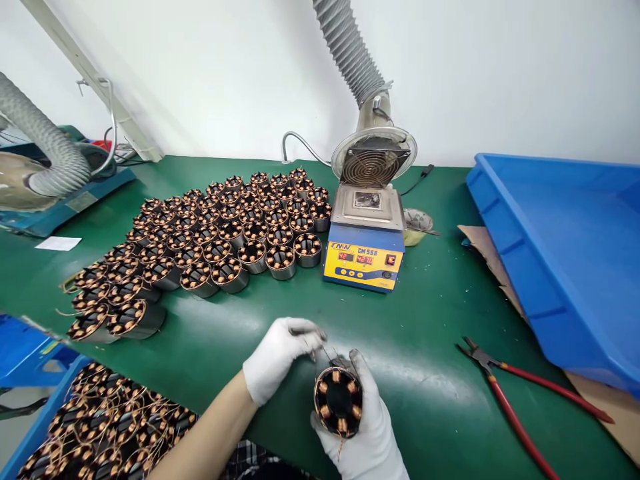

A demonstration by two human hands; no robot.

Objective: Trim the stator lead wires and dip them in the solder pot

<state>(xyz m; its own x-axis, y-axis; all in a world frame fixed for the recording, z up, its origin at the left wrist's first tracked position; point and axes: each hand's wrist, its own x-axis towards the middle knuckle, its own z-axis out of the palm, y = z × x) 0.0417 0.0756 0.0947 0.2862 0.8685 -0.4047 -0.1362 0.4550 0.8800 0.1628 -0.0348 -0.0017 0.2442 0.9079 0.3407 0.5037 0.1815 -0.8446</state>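
My right hand (373,427), in a white glove with dark-stained fingertips, is wrapped round a motor stator (339,400). The stator's open end, with its ring of copper coils, faces me. Thin wire ends (327,348) rise from its far rim, and a short twisted copper lead hangs at the near side. My left hand (287,353), gloved too, is just left of those wires with its fingers pinched together at the wire tips. Whether a wire is between the left fingertips is too fine to make out.
Many finished-looking stators (230,233) stand in rows at left. A solder pot (365,247) under a fume hood (374,157) stands ahead. Red-handled cutters (485,363) and a blue tray (530,267) lie right. A blue crate (50,417) of stators is at lower left.
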